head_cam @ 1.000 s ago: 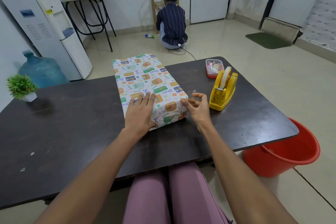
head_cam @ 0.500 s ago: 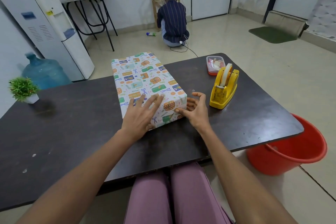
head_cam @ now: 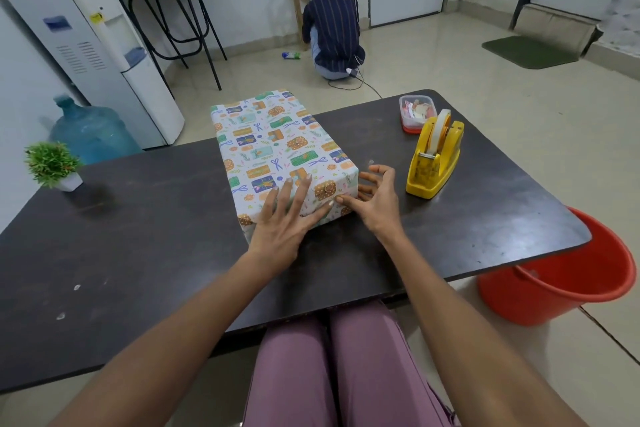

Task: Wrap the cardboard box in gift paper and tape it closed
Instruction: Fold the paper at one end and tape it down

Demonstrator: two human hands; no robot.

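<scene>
A long box covered in white gift paper point(head_cam: 273, 149) with colourful present prints lies on the dark table point(head_cam: 138, 236), its far end jutting past the table's back edge. My left hand point(head_cam: 287, 218) lies flat with spread fingers over the box's near end and top. My right hand point(head_cam: 375, 199) is at the box's near right corner, thumb touching the near end face, fingers spread along the right side. A yellow tape dispenser point(head_cam: 434, 158) with a white roll stands just right of my right hand.
A small clear tub with a red base point(head_cam: 415, 113) sits behind the dispenser. A little potted plant point(head_cam: 53, 165) stands at the table's left. An orange bucket point(head_cam: 561, 274) is on the floor at the right. A person crouches on the floor at the far wall point(head_cam: 334, 24).
My right hand has moved left from beside the box to its near right corner and now touches it. My left hand has slid slightly right and spread wider on the near end.
</scene>
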